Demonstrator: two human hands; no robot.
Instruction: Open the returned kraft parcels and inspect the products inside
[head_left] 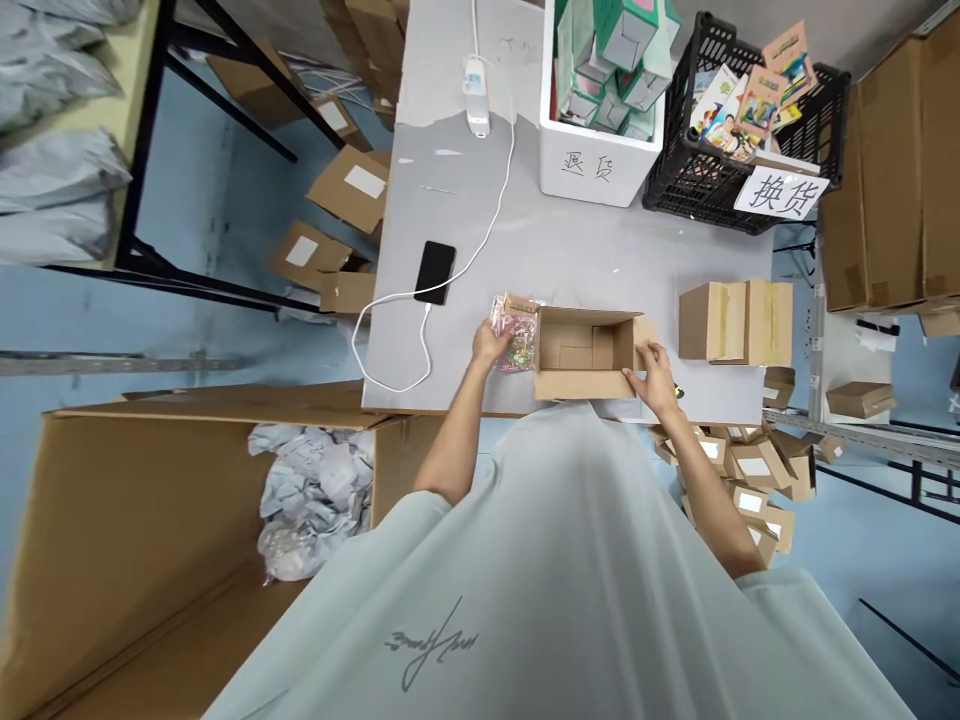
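A small open cardboard box (581,352) stands at the near edge of the grey table (555,250), its inside bare. My left hand (489,343) is closed on a clear plastic packet of colourful items (514,334), held against the box's left flap. My right hand (651,372) grips the box's right flap and near right corner.
A black phone (435,271) on a white cable lies left of the box. Two sealed cardboard boxes (736,320) sit to the right. A white foam bin (600,95) and a black crate (739,120) stand at the back. A big carton (150,540) stands on the floor at left.
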